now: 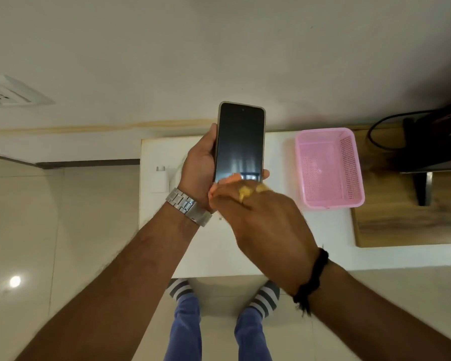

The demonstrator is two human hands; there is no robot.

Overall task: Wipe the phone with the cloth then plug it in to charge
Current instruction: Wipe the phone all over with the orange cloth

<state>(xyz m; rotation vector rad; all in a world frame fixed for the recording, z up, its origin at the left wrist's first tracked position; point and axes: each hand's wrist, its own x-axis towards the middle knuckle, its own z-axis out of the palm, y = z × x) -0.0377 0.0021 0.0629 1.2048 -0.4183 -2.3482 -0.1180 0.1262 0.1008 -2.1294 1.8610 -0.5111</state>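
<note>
Here the left hand (197,162) grips the phone (240,142) upright, while the blurred right hand (266,220) presses a yellow cloth (245,191) to its lower screen.

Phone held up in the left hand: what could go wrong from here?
The phone is gripped only along its edges by the left hand, above the white table; pressure from the right hand at its lower end might dislodge it. The charger and its cable lie under the left wrist and could be snagged.

No text, label, brand or number can be read on anything; the phone (240,142) screen is dark.
</note>
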